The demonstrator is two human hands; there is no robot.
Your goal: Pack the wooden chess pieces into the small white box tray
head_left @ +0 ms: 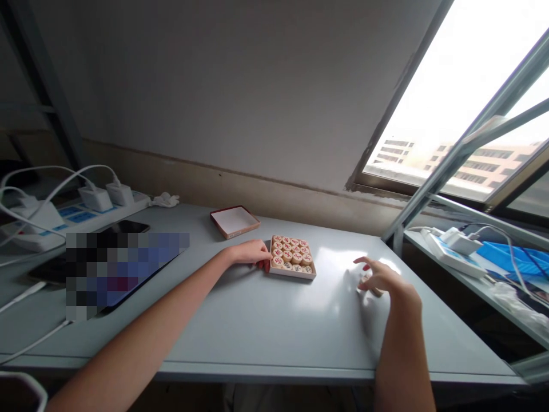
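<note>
A shallow open box [293,274] of wooden Chinese chess pieces [295,257] lies on the table in front of me. The pieces sit in rows, most with red characters and the nearest row mainly dark. My left hand [253,253] is closed at the box's left side, pinching its wall. To the right of the box, my right hand [380,276] hovers low with fingers apart and curved over a few loose chess pieces [376,291]. Those pieces are partly hidden by the hand, and whether the thumb touches one is unclear.
The box lid [235,221] lies inside up behind the box. At left are a phone [128,226], a blurred-out flat device [146,269], and a power strip [81,213] with white chargers and cables. A metal frame [422,200] and a side shelf with another power strip [454,252] stand at right.
</note>
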